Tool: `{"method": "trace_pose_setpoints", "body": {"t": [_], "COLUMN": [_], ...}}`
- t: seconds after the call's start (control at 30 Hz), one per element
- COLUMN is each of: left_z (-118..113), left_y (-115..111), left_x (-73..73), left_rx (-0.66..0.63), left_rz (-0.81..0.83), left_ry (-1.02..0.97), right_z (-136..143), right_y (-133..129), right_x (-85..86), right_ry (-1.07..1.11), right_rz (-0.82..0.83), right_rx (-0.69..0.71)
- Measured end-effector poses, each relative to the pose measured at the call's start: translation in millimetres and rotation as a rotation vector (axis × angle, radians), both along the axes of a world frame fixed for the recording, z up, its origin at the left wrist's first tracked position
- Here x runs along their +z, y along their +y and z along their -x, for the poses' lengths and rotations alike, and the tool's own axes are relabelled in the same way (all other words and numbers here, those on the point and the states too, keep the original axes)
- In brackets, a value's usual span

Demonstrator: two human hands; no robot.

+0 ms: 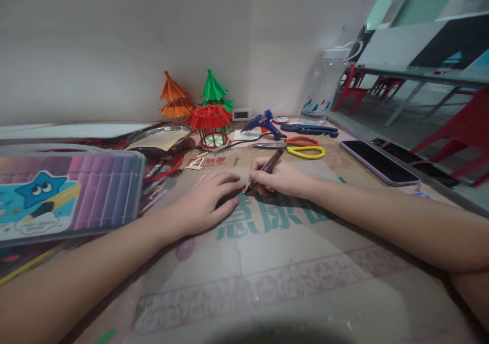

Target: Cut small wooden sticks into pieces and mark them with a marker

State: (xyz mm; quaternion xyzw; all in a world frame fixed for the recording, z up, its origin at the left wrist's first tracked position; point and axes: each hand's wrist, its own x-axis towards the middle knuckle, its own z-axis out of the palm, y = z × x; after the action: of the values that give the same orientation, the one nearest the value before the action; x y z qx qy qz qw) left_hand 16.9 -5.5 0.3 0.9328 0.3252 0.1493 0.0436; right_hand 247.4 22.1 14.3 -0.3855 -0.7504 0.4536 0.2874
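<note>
My right hand (pixel 269 177) grips a dark brown marker (pixel 270 164), its tip pointing down to the left at the board. Close beside that tip, my left hand (pixel 212 199) lies with fingers stretched out and the thumb apart from the index finger. A tiny pale piece seems to lie at the left fingertips, too small to make out. Under both hands is a cardboard sheet (pixel 267 267) with green printed characters. Beyond the left hand are a few pale little sticks (pixel 196 161) joined in a frame.
A marker case (pixel 103 191) stands at the left. Behind are orange (pixel 173 97), green (pixel 214 89) and red (pixel 210 118) roofed models, a blue glue gun (pixel 265 125), scissors (pixel 301 148), blue-handled pliers (pixel 309 129) and a bottle (pixel 321 91). A phone (pixel 376 161) lies right.
</note>
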Motion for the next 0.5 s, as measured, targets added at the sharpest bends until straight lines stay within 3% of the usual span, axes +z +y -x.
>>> {"method": "trace_pose_setpoints", "body": {"t": [0.5], "left_z": [-0.9], "left_y": [-3.6], "left_x": [1.3], "left_rx": [0.007], "left_rz": [-0.053], "left_ry": [-0.066], "right_z": [0.4], "right_y": [2.6], "right_x": [-2.3], "right_ry": [-0.028], "right_rz": [-0.052], "right_rx": [-0.063]}}
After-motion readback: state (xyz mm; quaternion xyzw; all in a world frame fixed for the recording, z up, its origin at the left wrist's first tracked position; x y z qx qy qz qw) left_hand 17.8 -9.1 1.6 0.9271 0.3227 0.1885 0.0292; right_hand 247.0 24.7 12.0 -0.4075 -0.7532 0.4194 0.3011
